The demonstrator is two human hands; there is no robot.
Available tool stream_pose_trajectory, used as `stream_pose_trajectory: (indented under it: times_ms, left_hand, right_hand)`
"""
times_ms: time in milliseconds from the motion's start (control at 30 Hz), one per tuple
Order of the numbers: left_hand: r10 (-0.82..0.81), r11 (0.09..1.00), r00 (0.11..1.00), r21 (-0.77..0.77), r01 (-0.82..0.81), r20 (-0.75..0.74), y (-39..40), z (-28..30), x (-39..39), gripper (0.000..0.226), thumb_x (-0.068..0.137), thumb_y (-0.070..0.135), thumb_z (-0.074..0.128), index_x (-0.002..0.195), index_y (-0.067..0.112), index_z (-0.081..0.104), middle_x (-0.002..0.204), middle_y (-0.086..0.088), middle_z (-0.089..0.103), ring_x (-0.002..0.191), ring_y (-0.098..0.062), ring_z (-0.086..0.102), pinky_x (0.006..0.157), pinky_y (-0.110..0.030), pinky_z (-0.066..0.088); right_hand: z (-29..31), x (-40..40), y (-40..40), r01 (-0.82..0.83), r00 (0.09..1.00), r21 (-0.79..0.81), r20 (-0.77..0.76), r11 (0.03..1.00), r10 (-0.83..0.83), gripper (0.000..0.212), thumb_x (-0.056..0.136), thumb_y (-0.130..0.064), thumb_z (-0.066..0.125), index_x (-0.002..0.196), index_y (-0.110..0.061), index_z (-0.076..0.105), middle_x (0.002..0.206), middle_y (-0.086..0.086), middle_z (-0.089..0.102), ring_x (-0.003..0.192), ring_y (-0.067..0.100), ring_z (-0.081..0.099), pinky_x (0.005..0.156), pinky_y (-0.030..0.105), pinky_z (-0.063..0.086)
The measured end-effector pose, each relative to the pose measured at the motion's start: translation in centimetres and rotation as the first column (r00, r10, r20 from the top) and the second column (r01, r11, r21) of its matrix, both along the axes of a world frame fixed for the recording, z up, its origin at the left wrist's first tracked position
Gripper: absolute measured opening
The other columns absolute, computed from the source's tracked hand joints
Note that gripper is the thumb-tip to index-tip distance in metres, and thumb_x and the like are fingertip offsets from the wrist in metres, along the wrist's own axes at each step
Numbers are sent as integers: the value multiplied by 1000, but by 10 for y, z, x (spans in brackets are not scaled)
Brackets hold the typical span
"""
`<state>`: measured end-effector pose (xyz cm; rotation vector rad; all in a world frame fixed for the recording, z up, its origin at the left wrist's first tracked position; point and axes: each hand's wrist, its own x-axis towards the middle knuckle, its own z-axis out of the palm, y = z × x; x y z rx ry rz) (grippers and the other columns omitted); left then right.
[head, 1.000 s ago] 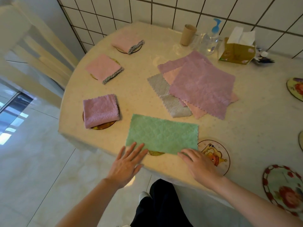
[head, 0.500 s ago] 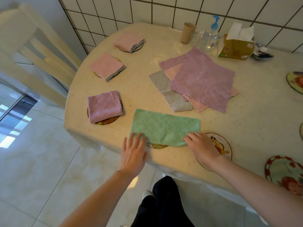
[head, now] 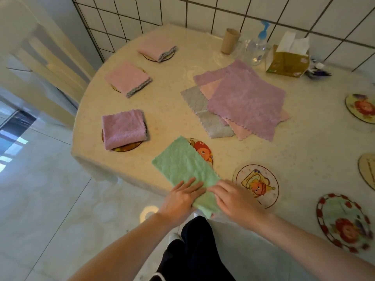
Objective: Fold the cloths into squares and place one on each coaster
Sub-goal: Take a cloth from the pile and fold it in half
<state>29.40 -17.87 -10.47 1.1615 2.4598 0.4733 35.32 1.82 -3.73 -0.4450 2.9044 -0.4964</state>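
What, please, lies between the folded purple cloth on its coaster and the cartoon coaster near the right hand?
The head view shows the green cloth, partly covering another cartoon coaster.

Fuzzy, quilted green cloth [head: 182, 165]; glossy printed coaster [head: 256, 185]; speckled, faintly shiny counter [head: 284, 151]; glazed wall tiles [head: 223, 9].

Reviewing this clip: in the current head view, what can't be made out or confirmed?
- Green cloth: near end covered by the left hand and right hand; their grip on it is unclear.
- Orange-character coaster: left part under the green cloth.
- Coaster at the right edge: cut off by the frame.
- Spread cloth pile: overlaps hide the exact count.
- Small items beside the tissue box: too small and blurred.
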Motion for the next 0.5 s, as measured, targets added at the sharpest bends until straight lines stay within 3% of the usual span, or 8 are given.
stream_pose_trajectory:
  times_ms: [67,133,200,267,367,433,500]
  left_hand:
    - [29,997,995,67,-35,98,-13,9,-5,59,88,48,26,143,30,39,153,11,29,142,-12,24,116,-34,24]
    - [87,985,979,130,-112,184,-25,17,-8,56,87,27,35,143,35,38,153,18,24,138,-6,30,108,-26,32]
    - [114,974,961,160,-157,251,-37,21,-9,60,89,13,45,142,40,37,151,24,24,136,0,31,104,-23,37]
    - [88,970,959,194,-143,268,-48,19,-8,50,95,29,51,141,43,36,149,24,28,137,5,27,111,-25,31]
    - [-1,988,977,154,-32,211,-62,8,-7,56,94,28,56,143,42,33,150,17,33,140,3,21,117,-29,22]
    - [-56,990,988,133,37,141,-70,4,-6,55,95,28,52,144,39,31,150,14,35,141,-1,22,117,-32,21]
    - [-70,991,987,123,53,143,-74,9,-7,50,94,33,37,144,36,34,148,15,37,140,-1,23,118,-31,18]
  right_hand:
    - [-11,-11,15,104,993,-2,65,995,-103,45,89,-3,50,132,-18,48,122,-3,53,101,10,55,77,23,51]
    - [-19,-21,26,164,977,26,132,986,-166,64,88,4,48,143,-24,32,139,-3,40,120,13,45,93,27,46]
    - [-24,-28,30,117,979,37,162,992,-121,67,90,-2,47,147,-28,24,148,-3,31,133,17,34,106,32,36]
    - [-26,-32,25,0,981,34,192,999,-7,71,88,-3,48,148,-29,21,153,-3,24,140,18,23,113,33,25]
    - [-29,-37,17,-266,962,114,91,957,256,85,74,13,57,143,-29,33,151,-2,31,140,18,28,112,37,32]
    - [-33,-40,16,-403,915,118,40,908,401,71,70,9,63,132,-24,51,138,-2,51,132,19,42,103,38,44]
    - [-36,-42,18,-447,894,51,54,893,444,60,72,5,57,126,-21,58,127,-6,61,125,15,50,100,37,46]
